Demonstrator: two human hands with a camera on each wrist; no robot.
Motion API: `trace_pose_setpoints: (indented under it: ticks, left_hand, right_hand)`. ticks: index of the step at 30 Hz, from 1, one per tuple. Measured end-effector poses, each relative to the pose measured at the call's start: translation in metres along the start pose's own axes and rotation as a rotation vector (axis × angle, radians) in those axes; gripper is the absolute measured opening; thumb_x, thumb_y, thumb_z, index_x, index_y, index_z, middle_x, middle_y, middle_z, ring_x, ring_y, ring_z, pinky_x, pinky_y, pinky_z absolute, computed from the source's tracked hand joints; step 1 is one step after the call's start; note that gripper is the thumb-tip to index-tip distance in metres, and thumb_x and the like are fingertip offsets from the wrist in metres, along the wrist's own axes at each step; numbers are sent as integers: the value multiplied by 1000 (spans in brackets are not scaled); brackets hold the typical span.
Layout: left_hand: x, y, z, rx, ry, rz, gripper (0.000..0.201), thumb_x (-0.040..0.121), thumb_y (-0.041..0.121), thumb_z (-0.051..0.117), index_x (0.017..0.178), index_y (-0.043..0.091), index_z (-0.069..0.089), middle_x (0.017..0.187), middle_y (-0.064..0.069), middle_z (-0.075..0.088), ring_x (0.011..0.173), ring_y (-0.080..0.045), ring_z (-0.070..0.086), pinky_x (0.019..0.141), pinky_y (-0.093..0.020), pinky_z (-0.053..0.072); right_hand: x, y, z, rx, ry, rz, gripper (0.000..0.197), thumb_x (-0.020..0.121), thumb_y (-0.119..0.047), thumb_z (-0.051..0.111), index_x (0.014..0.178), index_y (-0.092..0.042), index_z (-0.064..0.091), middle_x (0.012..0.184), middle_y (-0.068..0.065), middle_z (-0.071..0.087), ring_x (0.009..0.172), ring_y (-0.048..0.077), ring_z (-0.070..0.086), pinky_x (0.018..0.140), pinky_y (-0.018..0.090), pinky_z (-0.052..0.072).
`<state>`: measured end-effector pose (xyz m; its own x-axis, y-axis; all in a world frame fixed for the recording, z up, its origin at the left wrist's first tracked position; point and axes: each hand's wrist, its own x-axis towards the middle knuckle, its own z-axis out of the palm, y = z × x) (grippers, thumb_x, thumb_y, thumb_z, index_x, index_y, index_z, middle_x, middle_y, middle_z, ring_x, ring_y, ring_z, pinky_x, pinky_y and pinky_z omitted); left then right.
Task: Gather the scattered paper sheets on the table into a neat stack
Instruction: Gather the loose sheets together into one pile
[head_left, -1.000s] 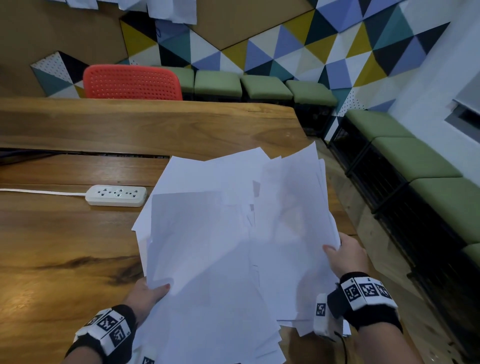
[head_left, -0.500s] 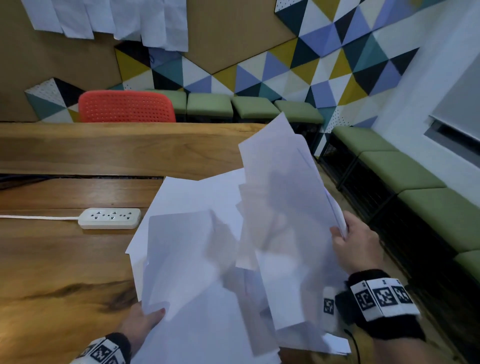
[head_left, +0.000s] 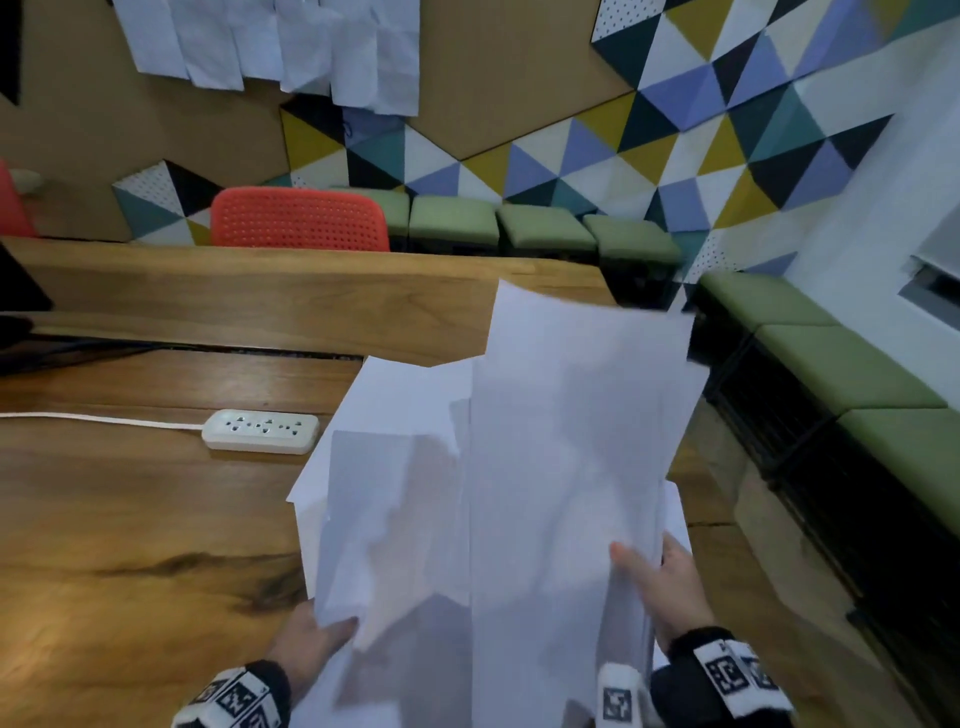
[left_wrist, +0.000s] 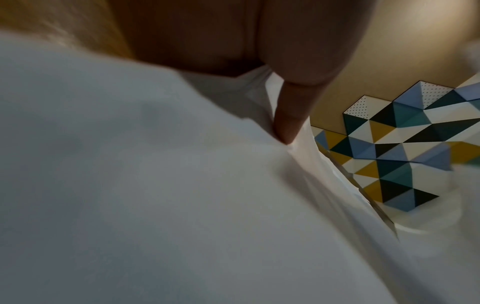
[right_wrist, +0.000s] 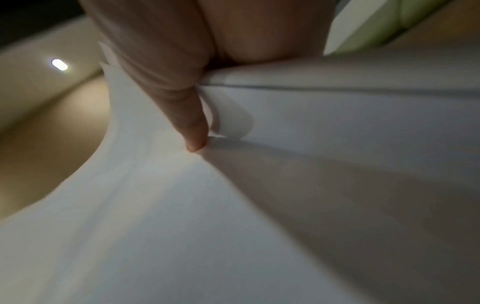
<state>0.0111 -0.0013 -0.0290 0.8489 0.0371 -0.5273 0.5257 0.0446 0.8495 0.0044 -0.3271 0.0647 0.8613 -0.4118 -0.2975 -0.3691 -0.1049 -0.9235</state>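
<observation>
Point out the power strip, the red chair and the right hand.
power strip (head_left: 260, 431), head view, top face.
red chair (head_left: 300, 218), head view, perforated backrest.
right hand (head_left: 670, 587), head view, back of hand.

Bare hands, black wristbands with white square-code markers

Power strip on table, left of sheets; chair behind.
</observation>
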Motion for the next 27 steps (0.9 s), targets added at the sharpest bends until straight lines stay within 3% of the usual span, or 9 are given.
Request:
trace_pose_setpoints:
  ticks: [4, 7, 10, 15, 17, 19, 21, 24, 27]
  left_hand:
    - [2, -4, -5, -10, -46, -47, 50, 38, 21, 75, 84, 5, 67, 69, -7, 76, 84, -38, 65, 87, -50, 50]
    - [4, -5, -5, -6, -31, -62, 53, 37, 27, 75, 86, 9, 66, 88, -20, 73, 90, -41, 65, 90, -55, 49]
    - [5, -4, -5, -4, -22, -83, 41, 51, 19, 71, 90, 9, 63, 99, -26, 69, 95, -44, 64, 92, -57, 47]
    - [7, -8, -5, 14, 6, -77, 36, 55, 16, 68, 89, 7, 64, 95, -25, 69, 93, -44, 64, 92, -56, 47]
    - [7, -9, -6, 29, 7, -76, 34, 59, 13, 71, 91, 6, 64, 95, -23, 70, 94, -44, 64, 93, -57, 47]
    - [7, -10, -7, 38, 9, -80, 23, 74, 4, 70, 96, 3, 63, 96, -24, 69, 94, -44, 63, 93, -57, 46]
    - [7, -10, -8, 46, 8, -88, 11, 83, -1, 62, 93, 4, 62, 95, -23, 68, 95, -45, 63, 93, -56, 46]
    - [7, -8, -7, 54, 12, -90, 11, 84, -4, 59, 87, 6, 61, 91, -22, 69, 93, -45, 63, 91, -54, 47]
    - [7, -8, -6, 46, 13, -111, 9, 84, -3, 60, 91, 2, 61, 92, -23, 68, 92, -45, 63, 91, -55, 47]
  right_hand:
    - [-4, 48, -6, -227, 30, 156, 13, 82, -1, 59, 94, -6, 60, 87, 15, 64, 88, 33, 58, 74, 35, 45]
    - [0, 65, -14, -318, 22, 220, 14, 76, 5, 61, 87, -3, 60, 93, 22, 63, 86, 33, 57, 73, 33, 43]
    - [7, 69, -15, -409, 14, 258, 13, 77, 7, 56, 88, 1, 60, 87, 21, 62, 83, 32, 56, 70, 33, 44]
    - [18, 73, -11, -511, 128, 244, 19, 84, -3, 47, 96, -1, 61, 81, 13, 59, 84, 34, 55, 70, 30, 42]
    - [19, 71, -13, -556, 205, 216, 18, 83, -8, 49, 92, -1, 63, 89, 19, 60, 82, 34, 55, 69, 31, 46]
    - [18, 66, -19, -588, 313, 223, 18, 80, -16, 54, 86, -5, 65, 104, 23, 57, 90, 39, 55, 79, 37, 51]
    - [15, 59, -25, -561, 387, 257, 18, 80, -21, 57, 88, -9, 67, 120, 20, 48, 102, 41, 50, 88, 38, 46]
    - [15, 48, -31, -464, 412, 232, 22, 81, -23, 60, 97, -11, 67, 139, 16, 32, 117, 40, 43, 102, 43, 39]
    - [20, 40, -33, -370, 410, 259, 9, 81, -19, 60, 86, -11, 62, 143, 16, 26, 117, 41, 43, 99, 44, 39]
